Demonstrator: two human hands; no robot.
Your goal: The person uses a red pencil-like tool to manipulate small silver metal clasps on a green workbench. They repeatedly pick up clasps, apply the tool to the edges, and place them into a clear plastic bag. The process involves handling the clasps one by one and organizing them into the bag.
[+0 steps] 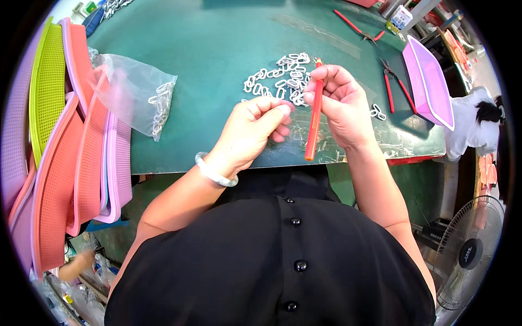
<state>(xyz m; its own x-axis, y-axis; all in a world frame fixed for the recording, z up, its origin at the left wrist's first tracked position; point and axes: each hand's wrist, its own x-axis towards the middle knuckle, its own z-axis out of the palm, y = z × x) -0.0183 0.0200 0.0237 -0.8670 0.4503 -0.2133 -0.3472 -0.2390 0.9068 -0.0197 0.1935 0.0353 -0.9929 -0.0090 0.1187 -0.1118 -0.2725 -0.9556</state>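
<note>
My right hand (342, 100) pinches a red pencil-like stick (314, 130) between thumb and fingers. The stick stands nearly upright in the view, its narrow tip at the top and its blunt orange end near the table's front edge. To its left, my left hand (255, 127) is closed, thumb pressed to the curled fingers; whatever it pinches, if anything, is hidden. Just beyond both hands lies a loose pile of small whitish metal links (281, 73). A few more links (377, 112) rest beside my right wrist.
Stacked plastic baskets (54, 179) crowd the left side. A clear plastic bag (136, 92) with links lies on the green table (212, 49). Red-handled pliers (398, 89), another pair (365, 33) and a purple basket (428, 81) are at right. A fan (468, 255) stands lower right.
</note>
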